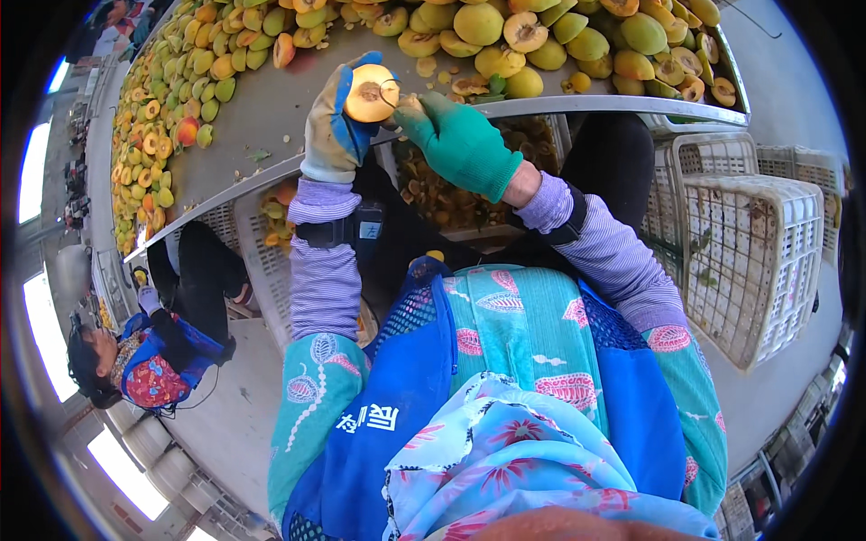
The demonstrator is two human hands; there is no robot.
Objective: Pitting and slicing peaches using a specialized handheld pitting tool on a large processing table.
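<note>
My left hand (332, 131), in a white and blue glove, holds up a halved yellow peach (369, 96) with its cut face toward me. The brown hollow at the peach's centre shows. A green glove covers my right hand (462, 142), whose fingers are pinched around a thin, curved wire tool (389, 83). The tool's bent end lies against the right side of the cut face. Most of its handle is hidden in my fingers. Both hands are just over the near edge of a metal table (262, 122).
Heaps of whole and halved peaches (478, 27) cover the table's far side and left end. Below its edge stands a crate of peach pieces (424, 194). White plastic crates (753, 261) stand at the right. Another person (153, 356) sits at the left.
</note>
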